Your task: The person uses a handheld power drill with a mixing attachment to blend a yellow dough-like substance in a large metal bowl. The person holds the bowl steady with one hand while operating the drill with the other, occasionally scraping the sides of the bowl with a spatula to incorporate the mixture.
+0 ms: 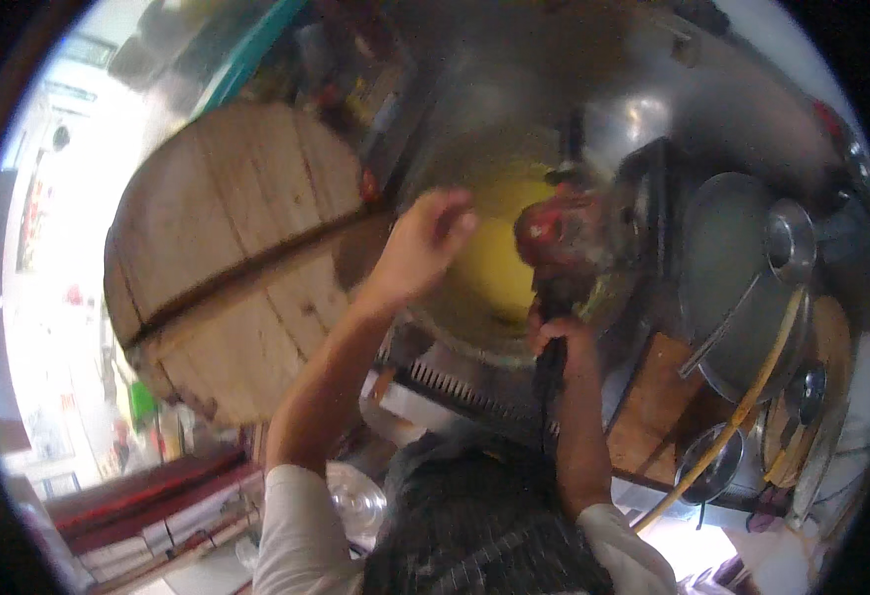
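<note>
One large wok (514, 188) fills the upper centre, holding yellow liquid (499, 253); one round wooden lid (232, 263), split by a dark crack, stands tilted at its left rim; one grey pan (727, 268) lies to the right with two small steel ladles (790, 241) and a bamboo stick (752, 397) beside it; one long dark-handled ladle (552, 238), its bowl reddish, dips into the liquid. Left hand (420, 248) is raised over the wok's edge by the lid, fingers curled, whether it grips anything cannot be told; right hand (559, 337) is wrapped tight round the ladle's handle. Coloured signs at far left are blurred.
</note>
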`<state>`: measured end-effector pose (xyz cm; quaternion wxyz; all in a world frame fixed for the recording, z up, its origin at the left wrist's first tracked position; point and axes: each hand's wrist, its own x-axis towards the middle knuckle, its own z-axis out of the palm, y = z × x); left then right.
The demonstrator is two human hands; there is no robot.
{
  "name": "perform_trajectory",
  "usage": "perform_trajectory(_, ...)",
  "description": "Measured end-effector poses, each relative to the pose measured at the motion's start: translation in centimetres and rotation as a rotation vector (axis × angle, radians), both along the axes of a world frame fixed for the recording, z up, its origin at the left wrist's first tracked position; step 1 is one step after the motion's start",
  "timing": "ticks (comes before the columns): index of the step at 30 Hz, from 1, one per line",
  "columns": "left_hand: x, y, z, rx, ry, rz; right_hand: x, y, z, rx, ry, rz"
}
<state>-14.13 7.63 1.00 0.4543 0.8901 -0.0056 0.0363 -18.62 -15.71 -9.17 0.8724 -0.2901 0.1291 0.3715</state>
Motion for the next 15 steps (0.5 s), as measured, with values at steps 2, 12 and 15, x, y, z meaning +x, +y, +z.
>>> perform_trajectory(2,7.3,-1.4,-0.9,-0.316,0.039,-0.007,0.3,0.4,-0.2,-0.181,-0.042,0.094)
perform_trajectory(12,15.1,-0.7,-3.6,-0.525,0.21,0.3,3.1,2.9,3.6,-0.457,-0.26,0.25)
perform_trajectory(15,15.0,0.1,-2.7,-0.438,0.183,0.173,2.3,3.8,4.9,-0.476,-0.236,0.211)
